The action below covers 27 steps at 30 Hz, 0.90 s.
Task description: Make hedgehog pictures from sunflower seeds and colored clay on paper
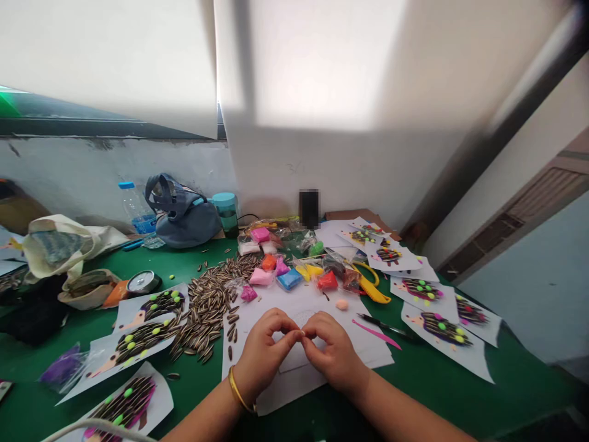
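Observation:
My left hand and my right hand meet fingertip to fingertip above white paper. Both are closed in a pinch, and whatever sits between the fingertips is too small to name. A faint drawing on the paper is partly covered by my hands. Just beyond my right hand lies a peach lump of clay. To its right are a pink clay strip and a black pen. Left of my left hand, a few sunflower seeds line the paper's edge.
A large seed pile spreads to the left. Bagged coloured clay and yellow scissors lie behind the paper. Seed-covered hedgehog pictures are on both sides. A blue bag, a bottle and a cup stand by the wall.

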{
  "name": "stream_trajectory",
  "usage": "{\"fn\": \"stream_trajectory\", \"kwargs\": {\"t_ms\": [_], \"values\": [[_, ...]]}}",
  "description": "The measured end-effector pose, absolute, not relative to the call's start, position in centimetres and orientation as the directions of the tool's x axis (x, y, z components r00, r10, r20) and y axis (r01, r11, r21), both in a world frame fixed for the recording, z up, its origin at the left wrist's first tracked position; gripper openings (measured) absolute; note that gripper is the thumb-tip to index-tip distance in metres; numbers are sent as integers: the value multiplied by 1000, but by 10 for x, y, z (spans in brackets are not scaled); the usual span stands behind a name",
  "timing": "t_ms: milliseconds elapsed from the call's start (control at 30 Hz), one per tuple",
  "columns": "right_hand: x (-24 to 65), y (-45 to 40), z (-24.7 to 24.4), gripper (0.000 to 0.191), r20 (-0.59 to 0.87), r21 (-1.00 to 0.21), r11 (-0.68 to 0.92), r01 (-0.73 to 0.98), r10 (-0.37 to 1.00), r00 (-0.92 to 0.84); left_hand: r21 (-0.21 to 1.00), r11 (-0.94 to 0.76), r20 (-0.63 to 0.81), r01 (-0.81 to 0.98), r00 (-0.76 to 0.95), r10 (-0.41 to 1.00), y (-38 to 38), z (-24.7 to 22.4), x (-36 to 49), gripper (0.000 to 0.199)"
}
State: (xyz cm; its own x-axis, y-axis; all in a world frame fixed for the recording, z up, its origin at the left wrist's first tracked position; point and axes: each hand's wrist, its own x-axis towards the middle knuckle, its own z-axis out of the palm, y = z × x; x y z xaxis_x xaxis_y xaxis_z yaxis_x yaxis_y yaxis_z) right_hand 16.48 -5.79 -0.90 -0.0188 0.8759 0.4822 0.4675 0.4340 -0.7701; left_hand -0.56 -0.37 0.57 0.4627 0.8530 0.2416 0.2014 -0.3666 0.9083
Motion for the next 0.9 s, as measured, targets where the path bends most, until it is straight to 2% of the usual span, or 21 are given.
{"fn": "stream_trajectory", "kwargs": {"t_ms": [167,300,433,733,900], "values": [[165,-59,-9,2,462,-780,435,450,885,-53,926,-316,193,205,462,866,-4,5,-5,20],[164,-58,-9,10,459,-779,431,455,887,-53,937,-315,217,151,455,863,-4,4,-4,19],[163,-58,-10,14,480,-751,442,491,875,-54,925,-338,222,175,473,853,-4,4,-4,15],[163,-59,-9,11,487,-756,440,484,873,-33,959,-238,141,154,470,871,-1,1,-5,23],[163,-58,-9,10,483,-759,432,486,875,-24,933,-271,131,236,478,868,-4,5,-4,25]]}}
